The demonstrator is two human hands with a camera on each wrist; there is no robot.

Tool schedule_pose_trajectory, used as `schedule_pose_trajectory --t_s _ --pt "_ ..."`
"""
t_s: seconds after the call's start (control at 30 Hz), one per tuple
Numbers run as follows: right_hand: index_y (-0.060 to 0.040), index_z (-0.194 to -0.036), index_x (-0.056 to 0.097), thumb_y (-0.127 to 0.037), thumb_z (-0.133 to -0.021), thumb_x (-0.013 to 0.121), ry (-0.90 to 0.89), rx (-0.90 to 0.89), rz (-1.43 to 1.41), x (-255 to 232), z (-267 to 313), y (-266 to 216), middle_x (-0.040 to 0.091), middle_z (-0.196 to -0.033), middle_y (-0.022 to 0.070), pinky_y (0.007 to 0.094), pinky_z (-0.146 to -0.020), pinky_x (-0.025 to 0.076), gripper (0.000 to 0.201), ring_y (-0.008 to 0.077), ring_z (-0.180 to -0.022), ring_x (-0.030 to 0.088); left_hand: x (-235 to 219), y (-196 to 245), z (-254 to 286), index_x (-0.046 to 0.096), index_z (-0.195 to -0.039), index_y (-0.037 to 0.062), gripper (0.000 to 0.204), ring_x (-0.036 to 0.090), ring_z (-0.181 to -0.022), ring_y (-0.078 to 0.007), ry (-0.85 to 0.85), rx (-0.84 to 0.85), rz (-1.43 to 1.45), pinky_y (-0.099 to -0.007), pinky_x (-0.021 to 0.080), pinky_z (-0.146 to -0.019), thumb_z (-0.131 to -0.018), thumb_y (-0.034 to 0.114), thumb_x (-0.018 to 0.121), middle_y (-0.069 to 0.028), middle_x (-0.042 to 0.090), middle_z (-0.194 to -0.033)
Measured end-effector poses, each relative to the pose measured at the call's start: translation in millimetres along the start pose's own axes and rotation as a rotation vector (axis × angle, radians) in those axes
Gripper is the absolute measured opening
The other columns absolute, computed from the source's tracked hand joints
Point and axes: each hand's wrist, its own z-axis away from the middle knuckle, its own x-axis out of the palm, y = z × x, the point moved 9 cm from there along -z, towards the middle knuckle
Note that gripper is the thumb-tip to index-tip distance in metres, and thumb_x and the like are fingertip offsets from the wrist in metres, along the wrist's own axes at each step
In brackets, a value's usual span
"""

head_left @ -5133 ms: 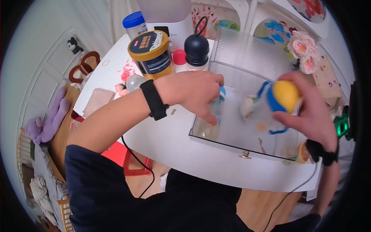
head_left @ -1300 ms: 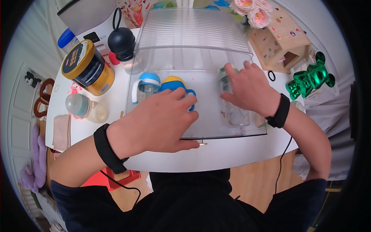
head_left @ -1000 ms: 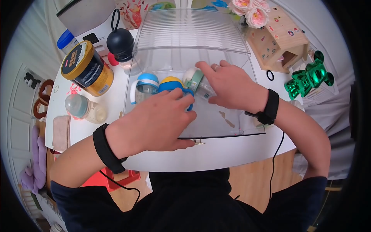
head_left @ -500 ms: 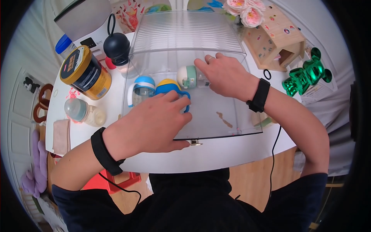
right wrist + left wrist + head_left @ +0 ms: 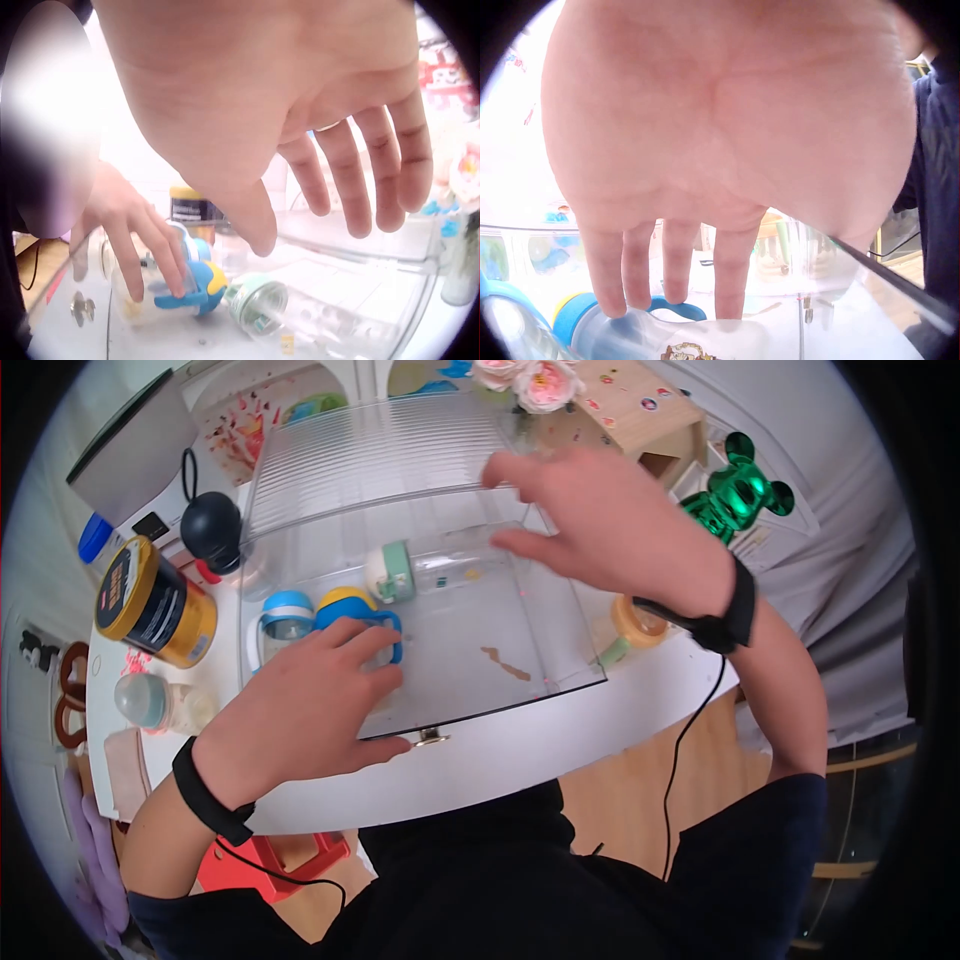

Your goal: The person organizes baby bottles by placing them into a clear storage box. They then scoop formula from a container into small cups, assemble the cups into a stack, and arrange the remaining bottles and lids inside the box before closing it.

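Note:
A clear plastic box (image 5: 470,645) stands on the table with its ridged lid (image 5: 380,455) swung back. My left hand (image 5: 310,705) reaches over its front edge, fingers nearly straight, fingertips on a blue-and-yellow sippy cup (image 5: 350,602) lying inside. Left of that cup is a blue-and-white handled cup (image 5: 287,606). A clear bottle with a green-and-white cap (image 5: 396,572) lies on its side farther back, cap pointing left. Above the box's right side hovers my right hand (image 5: 625,525), fingers loosely spread. The right wrist view shows nothing in that hand (image 5: 255,105).
A baby bottle with an orange ring (image 5: 637,622) is outside the box at right. Left stand a baby bottle (image 5: 165,703), a gold-lidded tub (image 5: 160,605) and a black round-topped container (image 5: 212,528). A green bear figure (image 5: 738,495) and a wooden house (image 5: 640,410) are behind my right hand.
My right hand laid the green-capped bottle down beside the cups, let go and rose to the right. The blue-and-yellow cup went from my right hand into the box. The head view has shifted.

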Motion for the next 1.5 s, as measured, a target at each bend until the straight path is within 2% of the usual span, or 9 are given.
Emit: schedule_pose_trajectory --t_s 0.17,0.27,0.53,0.67,0.77,1.0,1.23,1.37,1.5 --pt "-0.0059 -0.106 0.071 -0.036 -0.098 0.079 -0.006 0.421 -0.213 -51 70 50 0.074 -0.084 0.0106 0.0376 -0.068 0.054 0.032 0.0249 -0.077 0.072 0 1 3 0.076 -0.122 0.0081 0.052 0.059 -0.139 -0.0323 -0.047 -0.026 -0.001 -0.0446 0.057 -0.107 -0.078 0.029 0.093 -0.0132 0.060 -0.152" --pt "-0.0049 -0.106 0.072 -0.033 -0.099 0.079 0.100 0.490 -0.184 -61 111 67 0.072 -0.083 0.0090 0.0341 -0.067 0.051 0.030 0.0202 -0.073 0.065 0 2 1 0.075 -0.123 0.0086 0.054 0.059 -0.139 -0.0324 -0.059 -0.035 -0.007 -0.0444 0.057 -0.107 -0.077 0.028 0.094 -0.0122 0.059 -0.153" --pt "-0.0048 -0.104 0.074 -0.029 -0.097 0.077 0.235 0.699 -0.060 -45 198 105 0.074 -0.088 0.0074 0.0377 -0.076 0.052 0.025 0.0231 -0.084 0.066 3 3 4 0.075 -0.126 0.0106 0.054 0.056 -0.145 -0.0338 -0.061 -0.120 -0.005 -0.0458 0.053 -0.115 -0.077 0.024 0.093 -0.0131 0.065 -0.146" --pt "-0.0066 -0.121 0.071 -0.029 -0.093 0.081 0.376 0.766 -0.023 -39 235 125 0.072 -0.110 0.0108 0.0397 -0.079 0.053 0.038 0.0251 -0.098 0.065 6 6 7 0.074 -0.128 0.0108 0.055 0.055 -0.147 -0.0355 -0.042 -0.143 -0.026 -0.0465 0.051 -0.117 -0.078 0.022 0.092 -0.0139 0.065 -0.147" --pt "-0.0079 -0.135 0.065 -0.032 -0.088 0.086 0.322 0.949 -0.166 -17 256 132 0.070 -0.117 0.0124 0.0409 -0.084 0.054 0.058 0.0258 -0.105 0.065 8 10 9 0.072 -0.130 0.0104 0.055 0.054 -0.148 -0.0377 -0.025 -0.163 -0.049 -0.0471 0.052 -0.117 -0.079 0.020 0.091 -0.0147 0.064 -0.149" --pt "-0.0042 -0.136 0.063 -0.026 -0.082 0.092 0.287 0.769 -0.337 47 272 154 0.071 -0.120 0.0106 0.0387 -0.095 0.053 0.065 0.0241 -0.106 0.065 12 9 16 0.066 -0.130 0.0067 0.052 0.050 -0.149 -0.0391 0.064 -0.141 -0.029 -0.0476 0.049 -0.118 -0.085 0.021 0.087 -0.0168 0.061 -0.148" --pt "0.0021 -0.138 0.063 -0.024 -0.083 0.090 0.094 0.933 -0.519 64 274 162 0.070 -0.125 0.0160 0.0365 -0.089 0.054 0.067 0.0233 -0.110 0.066 24 3 27 0.064 -0.135 0.0080 0.053 0.047 -0.152 -0.0378 0.149 -0.192 0.013 -0.0477 0.048 -0.119 -0.090 0.027 0.085 -0.0164 0.058 -0.154" --pt "0.0092 -0.134 0.062 -0.033 -0.080 0.092 0.222 0.911 -0.118 44 298 185 0.067 -0.130 0.0232 0.0409 -0.091 0.054 0.075 0.0300 -0.118 0.065 23 4 28 0.064 -0.134 0.0087 0.051 0.047 -0.152 -0.0379 0.180 -0.196 0.040 -0.0478 0.048 -0.119 -0.092 0.030 0.084 -0.0159 0.058 -0.155" --pt "0.0056 -0.129 0.065 -0.033 -0.080 0.092 0.380 0.938 -0.200 -3 286 176 0.073 -0.119 0.0194 0.0427 -0.092 0.054 0.068 0.0303 -0.108 0.068 25 3 28 0.067 -0.132 0.0090 0.049 0.048 -0.153 -0.0380 0.205 -0.199 0.051 -0.0495 0.048 -0.119 -0.091 0.031 0.085 -0.0155 0.060 -0.153"
